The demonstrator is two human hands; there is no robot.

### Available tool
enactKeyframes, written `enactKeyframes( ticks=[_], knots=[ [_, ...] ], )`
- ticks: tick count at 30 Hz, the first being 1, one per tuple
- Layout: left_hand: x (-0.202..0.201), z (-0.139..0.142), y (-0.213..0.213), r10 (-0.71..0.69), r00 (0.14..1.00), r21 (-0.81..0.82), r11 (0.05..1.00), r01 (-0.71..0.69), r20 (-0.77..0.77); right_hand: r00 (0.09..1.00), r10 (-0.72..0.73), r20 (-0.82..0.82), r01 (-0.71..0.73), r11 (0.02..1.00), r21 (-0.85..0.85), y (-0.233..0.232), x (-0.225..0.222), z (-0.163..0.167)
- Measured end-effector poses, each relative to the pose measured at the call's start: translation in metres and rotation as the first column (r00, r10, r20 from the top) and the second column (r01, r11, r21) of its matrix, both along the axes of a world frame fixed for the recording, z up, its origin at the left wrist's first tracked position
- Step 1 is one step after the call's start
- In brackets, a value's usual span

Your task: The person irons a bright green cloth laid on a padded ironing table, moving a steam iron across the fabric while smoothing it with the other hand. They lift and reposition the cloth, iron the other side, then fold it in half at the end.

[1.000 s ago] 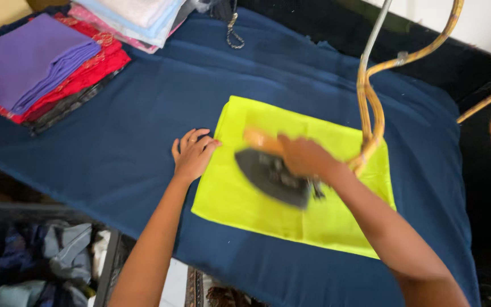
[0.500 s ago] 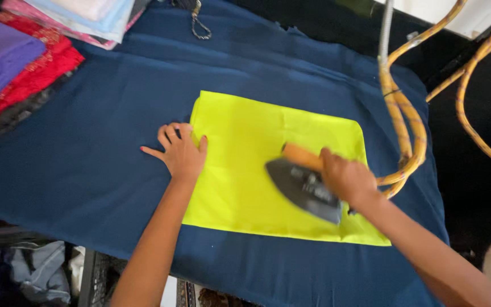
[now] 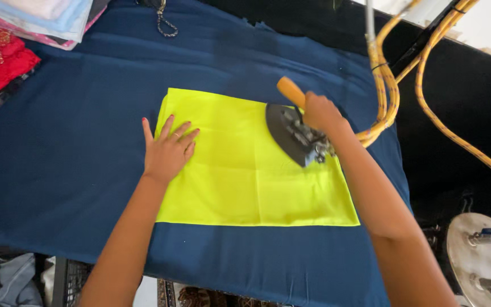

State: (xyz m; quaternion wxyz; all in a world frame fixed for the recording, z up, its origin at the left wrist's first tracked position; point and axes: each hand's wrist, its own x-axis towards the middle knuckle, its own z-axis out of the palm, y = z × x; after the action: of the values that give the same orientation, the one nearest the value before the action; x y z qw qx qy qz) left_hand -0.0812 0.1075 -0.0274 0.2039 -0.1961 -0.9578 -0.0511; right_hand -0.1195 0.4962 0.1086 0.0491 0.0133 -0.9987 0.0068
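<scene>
A neon-yellow cloth (image 3: 245,170) lies flat on the blue-covered counter (image 3: 58,170), a little right of the middle and closer to the near edge than the far one. The left hand (image 3: 167,152) rests palm down on the cloth's left border, its fingers (image 3: 184,136) spread apart and pointing toward the far edge, the thumb out on the blue cover. The right hand (image 3: 320,112) is closed around the orange handle (image 3: 290,91) of a dark steam iron (image 3: 294,135), its fingers wrapped tight on the grip; the iron sits on the cloth's far right part, near the counter's right edge. Yellow braided hoses (image 3: 383,85) loop just beside that hand, past the counter's right edge. Folded fabric stacks (image 3: 18,28), red, pink and pale blue, lie at the far left corner.
</scene>
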Motion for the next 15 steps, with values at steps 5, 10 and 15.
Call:
enactKeyframes(
  ticks=[5, 10, 15],
  knots=[
    [-0.009, -0.002, -0.015, -0.017, 0.997, -0.039, 0.999, 0.019, 0.072, 0.968, 0.122, 0.221, -0.128, 0.992, 0.012, 0.012, 0.09, -0.001],
    [-0.013, -0.004, -0.056, 0.038, 0.983, 0.091, 0.994, -0.055, 0.178, 0.897, 0.211, 0.39, -0.231, 0.973, 0.006, 0.023, 0.2, 0.009],
    [-0.015, -0.012, -0.064, 0.07, 0.976, 0.108, 0.99, -0.093, 0.205, 0.974, 0.211, 0.078, -0.218, 0.971, 0.097, 0.033, 0.244, -0.007]
  ],
)
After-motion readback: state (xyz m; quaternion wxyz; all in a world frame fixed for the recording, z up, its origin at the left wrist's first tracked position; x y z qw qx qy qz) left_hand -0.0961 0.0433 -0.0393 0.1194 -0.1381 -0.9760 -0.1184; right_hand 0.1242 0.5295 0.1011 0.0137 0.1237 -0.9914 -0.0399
